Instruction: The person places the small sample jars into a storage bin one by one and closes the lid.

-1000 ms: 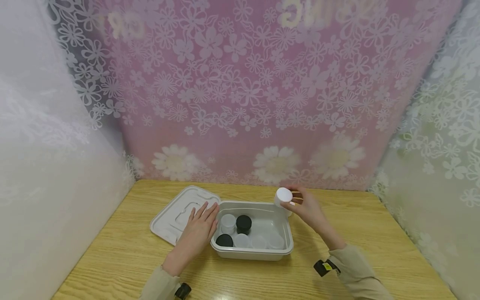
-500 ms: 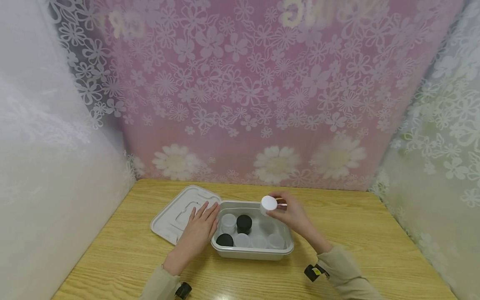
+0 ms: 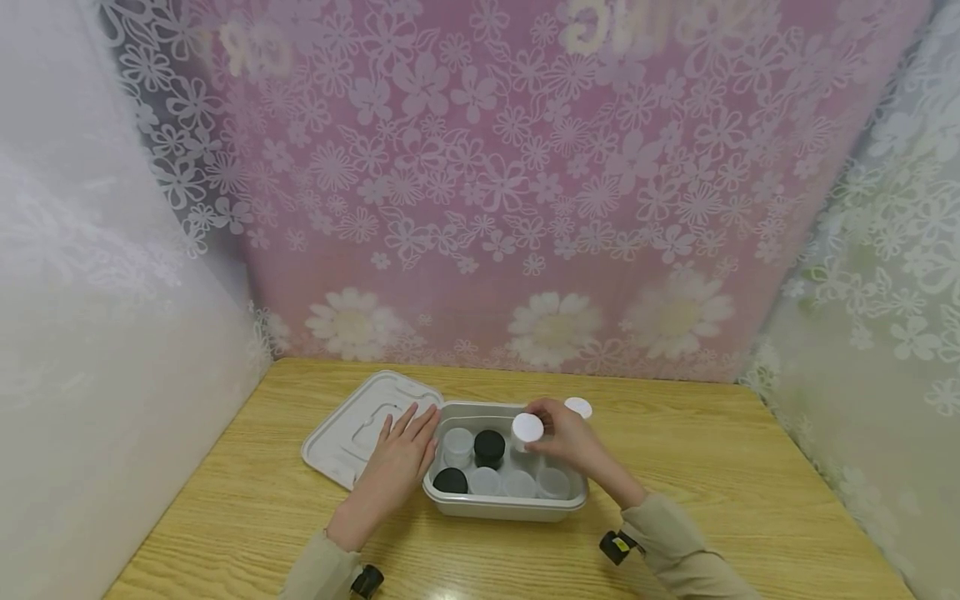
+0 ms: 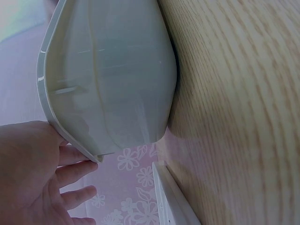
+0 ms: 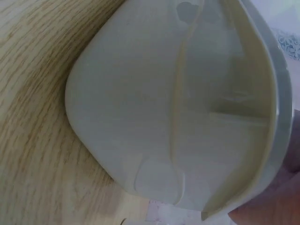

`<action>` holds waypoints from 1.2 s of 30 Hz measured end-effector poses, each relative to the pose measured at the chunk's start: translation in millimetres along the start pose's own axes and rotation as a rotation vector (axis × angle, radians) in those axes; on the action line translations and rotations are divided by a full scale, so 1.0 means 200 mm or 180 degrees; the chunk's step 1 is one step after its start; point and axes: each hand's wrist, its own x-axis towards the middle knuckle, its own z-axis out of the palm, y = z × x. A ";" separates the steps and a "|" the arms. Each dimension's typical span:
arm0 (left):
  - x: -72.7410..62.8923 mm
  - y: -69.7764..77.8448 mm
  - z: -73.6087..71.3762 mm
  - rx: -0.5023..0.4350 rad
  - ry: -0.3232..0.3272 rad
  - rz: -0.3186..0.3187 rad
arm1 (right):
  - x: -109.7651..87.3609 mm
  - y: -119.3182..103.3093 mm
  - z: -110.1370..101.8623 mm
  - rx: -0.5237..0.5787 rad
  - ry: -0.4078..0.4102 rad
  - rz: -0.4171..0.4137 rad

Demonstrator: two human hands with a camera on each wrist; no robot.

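Observation:
A pale rectangular plastic box (image 3: 504, 502) stands on the table with several small round jars in it. My right hand (image 3: 573, 439) pinches a white-capped jar (image 3: 528, 428) between thumb and fingers, over the back part of the box, right of a black-capped jar (image 3: 489, 446). My left hand (image 3: 397, 463) rests with straight fingers on the box's left rim; in the left wrist view the same hand (image 4: 33, 173) touches the rim (image 4: 65, 133). A second black-capped jar (image 3: 451, 480) sits at front left, beside several translucent-capped jars (image 3: 519, 483). The right wrist view shows mostly the box's outer wall (image 5: 136, 108).
Left of the box lies its pale lid (image 3: 348, 425), partly under the left hand. Another white-capped jar (image 3: 578, 407) stands behind the box's back right corner. A flowered curtain (image 3: 480, 208) hangs along the table's back edge.
The right hand has carried the white-capped jar leftward and down, from the back right corner into the box. Another white cap now shows behind that hand. My left hand stays on the rim.

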 end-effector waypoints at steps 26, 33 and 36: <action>0.00 0.00 0.00 -0.0033 -0.0008 -0.0001 | 0.01 -0.09 0.08 -0.0939 -0.0259 0.0176; 0.00 0.00 -0.01 -0.0026 -0.0013 -0.0010 | 0.00 -0.09 0.03 -0.0495 -0.0087 0.0241; 0.00 0.00 -0.01 -0.0019 -0.0026 -0.0015 | -0.01 -0.09 0.02 -0.0311 0.0209 0.0137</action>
